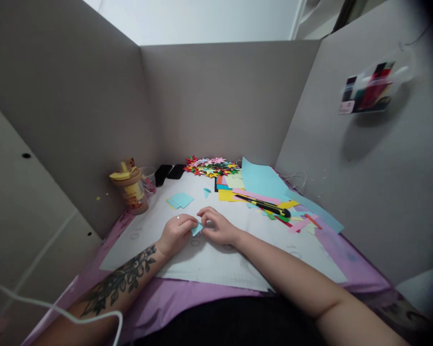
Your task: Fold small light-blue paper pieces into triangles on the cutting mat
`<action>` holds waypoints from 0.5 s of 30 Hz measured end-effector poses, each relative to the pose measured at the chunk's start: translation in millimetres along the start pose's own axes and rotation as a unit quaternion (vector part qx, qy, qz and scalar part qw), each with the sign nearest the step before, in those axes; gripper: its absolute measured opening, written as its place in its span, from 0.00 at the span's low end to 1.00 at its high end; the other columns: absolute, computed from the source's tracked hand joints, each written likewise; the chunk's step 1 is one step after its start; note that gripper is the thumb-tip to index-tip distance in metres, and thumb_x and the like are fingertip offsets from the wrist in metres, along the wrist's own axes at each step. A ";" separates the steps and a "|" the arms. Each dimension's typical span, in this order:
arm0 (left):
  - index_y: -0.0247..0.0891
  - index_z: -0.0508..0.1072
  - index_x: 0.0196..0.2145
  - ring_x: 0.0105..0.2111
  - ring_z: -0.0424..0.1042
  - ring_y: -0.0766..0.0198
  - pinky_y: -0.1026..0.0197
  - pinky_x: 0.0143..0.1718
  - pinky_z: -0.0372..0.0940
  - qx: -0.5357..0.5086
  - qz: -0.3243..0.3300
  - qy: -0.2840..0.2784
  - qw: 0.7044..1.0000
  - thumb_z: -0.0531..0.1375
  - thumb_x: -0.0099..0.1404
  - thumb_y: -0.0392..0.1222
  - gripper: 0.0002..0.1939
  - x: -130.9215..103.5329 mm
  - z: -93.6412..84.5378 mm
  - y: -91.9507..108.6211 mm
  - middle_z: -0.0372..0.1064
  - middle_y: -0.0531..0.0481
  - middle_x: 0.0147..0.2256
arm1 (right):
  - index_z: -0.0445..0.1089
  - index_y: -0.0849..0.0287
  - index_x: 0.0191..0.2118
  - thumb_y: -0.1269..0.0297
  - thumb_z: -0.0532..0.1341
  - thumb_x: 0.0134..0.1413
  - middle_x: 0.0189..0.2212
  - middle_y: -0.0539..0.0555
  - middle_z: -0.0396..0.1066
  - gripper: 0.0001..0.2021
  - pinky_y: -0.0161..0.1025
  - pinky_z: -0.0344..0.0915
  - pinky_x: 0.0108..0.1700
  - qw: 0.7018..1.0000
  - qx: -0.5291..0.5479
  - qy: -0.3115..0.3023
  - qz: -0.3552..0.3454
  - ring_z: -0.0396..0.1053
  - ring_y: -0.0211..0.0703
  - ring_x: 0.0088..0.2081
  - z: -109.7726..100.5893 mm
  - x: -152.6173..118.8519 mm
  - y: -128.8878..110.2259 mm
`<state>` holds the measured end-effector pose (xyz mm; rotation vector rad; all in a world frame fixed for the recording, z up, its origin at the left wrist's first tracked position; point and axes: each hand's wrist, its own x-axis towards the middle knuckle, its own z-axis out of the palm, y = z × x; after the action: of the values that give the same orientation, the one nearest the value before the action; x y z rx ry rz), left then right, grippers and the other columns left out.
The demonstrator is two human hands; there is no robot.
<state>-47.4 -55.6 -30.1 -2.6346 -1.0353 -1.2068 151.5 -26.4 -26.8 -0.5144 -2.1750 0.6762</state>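
Note:
My left hand (178,233) pinches a small folded piece of light blue paper (197,229) just above the white sheet. My right hand (218,227) is curled at the right side of the same piece, its thumb and fingertips at the paper's edge. Beyond my left hand lie several light blue paper squares (180,200), with a yellow edge showing under them. A small folded blue piece (207,192) rests farther back, ahead of both hands.
Folded paper stars (212,166) are heaped at the back. A black and yellow utility knife (267,206) lies over coloured paper strips (299,225), beside large blue sheets (261,178). A yellow-lidded cup (132,190) stands left. Grey panels (231,96) surround the table.

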 end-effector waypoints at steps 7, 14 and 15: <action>0.37 0.70 0.31 0.28 0.67 0.67 0.65 0.31 0.62 -0.046 -0.149 -0.020 0.988 0.55 0.59 0.34 0.04 4.2 -1.9 1.2 0.69 0.52 0.27 | 0.65 0.58 0.32 0.77 0.56 0.47 0.43 0.56 0.63 0.07 0.44 0.58 0.51 0.999 -0.018 0.032 0.013 0.62 0.42 0.47 -1.9 0.5 -1.6; 0.35 0.70 0.27 0.22 0.60 0.71 0.68 0.25 0.56 -0.068 -0.220 -0.034 0.973 0.57 0.57 0.39 0.05 8.0 2.0 1.2 0.62 0.56 0.21 | 0.66 0.58 0.31 0.75 0.55 0.50 0.32 0.52 0.67 0.06 0.40 0.61 0.43 0.997 -0.022 0.063 0.043 0.65 0.40 0.38 1.4 2.7 4.0; 0.35 0.70 0.26 0.22 0.60 0.71 0.68 0.25 0.55 -0.073 -0.229 -0.036 0.970 0.57 0.57 0.39 0.06 8.1 2.8 1.2 0.62 0.56 0.21 | 0.66 0.58 0.31 0.75 0.56 0.50 0.30 0.51 0.67 0.05 0.39 0.62 0.41 0.996 -0.023 0.066 0.054 0.65 0.40 0.36 2.1 2.6 4.8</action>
<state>-41.0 -51.1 -26.1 -2.6469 -1.7011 -1.3099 148.8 -21.8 -29.5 -0.6856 -2.0542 0.6328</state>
